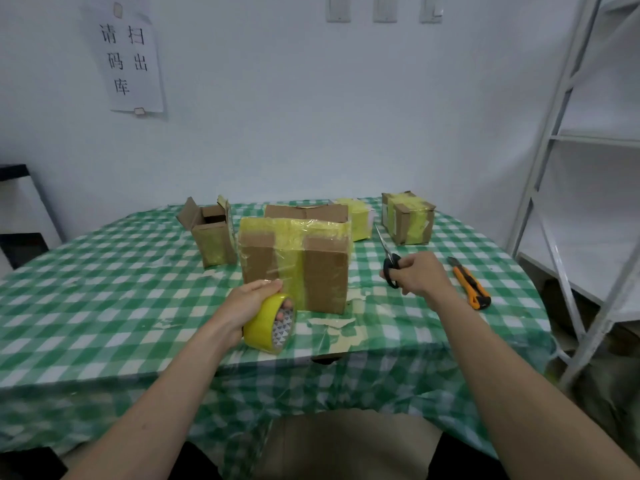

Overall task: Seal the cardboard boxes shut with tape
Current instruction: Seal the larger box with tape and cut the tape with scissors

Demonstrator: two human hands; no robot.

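Left hand (pixel 251 301) closed around a yellow tape roll (pixel 268 323), fingers through its core, low over the checked bench (pixel 104 289). Right hand (pixel 420 275) gripping black-handled scissors (pixel 388 259), blades pointing up and away. Orange knife (pixel 471 284) lies just right of it. Between the hands stands a taped box (pixel 294 263). Behind: an open box (pixel 209 233) at left, another box (pixel 306 212) directly behind the taped one, a fully yellow-wrapped box (pixel 358 218), and a taped box far right (pixel 408 218).

My left hand (pixel 250 299) and right hand (pixel 420 275) are bare, no rings, watch or gloves, both forearms uncovered with no sleeve showing, and I wear tan shorts (pixel 349 445) below
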